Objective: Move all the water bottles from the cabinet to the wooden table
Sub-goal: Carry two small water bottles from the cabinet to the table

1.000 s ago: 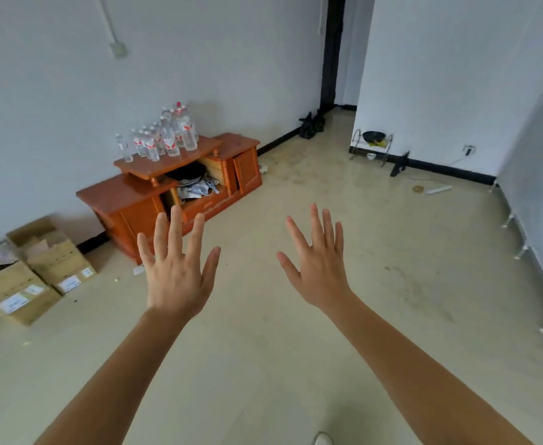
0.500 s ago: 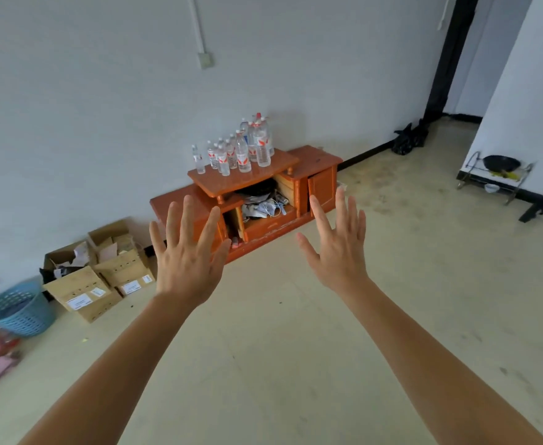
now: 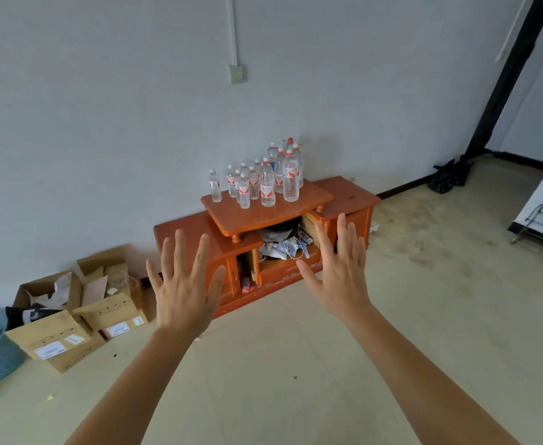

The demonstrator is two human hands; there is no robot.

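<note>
I'm holding left hand (image 3: 183,290) and right hand (image 3: 340,271) spread, empty | water bottles (image 3: 265,181) standing upright on cabinet (image 3: 263,216), mid-frame, above and between them | right hand looking nearer

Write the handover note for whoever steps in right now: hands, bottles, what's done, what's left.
Left hand: open, fingers spread, holds nothing.
Right hand: open, fingers spread, holds nothing. Both are raised in front of the cabinet, short of it and touching nothing.
Water bottles: upright in a cluster on the cabinet's raised top shelf.
Done: nothing that shows; no bottle is in hand.
Left: carry every bottle to the wooden table, which is not in view.
</note>
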